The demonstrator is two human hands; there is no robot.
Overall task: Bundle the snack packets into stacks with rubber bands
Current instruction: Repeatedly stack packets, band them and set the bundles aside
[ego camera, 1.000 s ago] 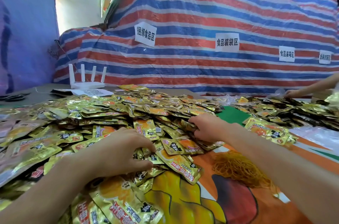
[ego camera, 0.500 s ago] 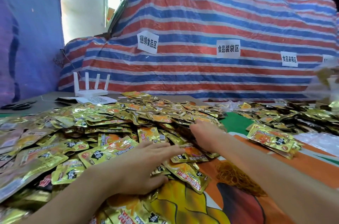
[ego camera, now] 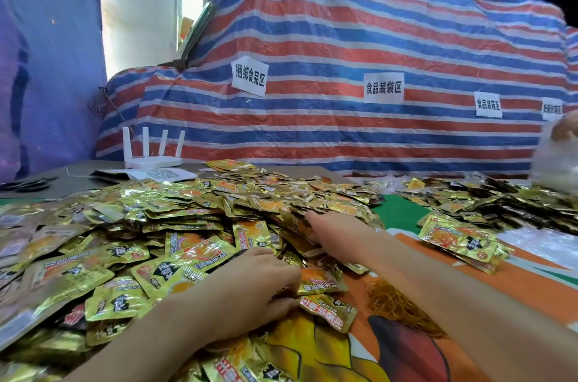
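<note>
Visibly, left hand (ego camera: 250, 297) fingers pinch snack packets (ego camera: 322, 284) in one heap (ego camera: 187, 219); right hand (ego camera: 339, 233) fingers buried, unreadable.

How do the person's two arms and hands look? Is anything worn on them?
Both are bare. The left hand and the right hand have no gloves and no rings that show. The left forearm and the right forearm show no sleeve, watch or bracelet within the picture.

Both forearms are shown bare to the near edge — the left hand (ego camera: 250, 297) and right hand (ego camera: 337, 231) are ungloved.
</note>
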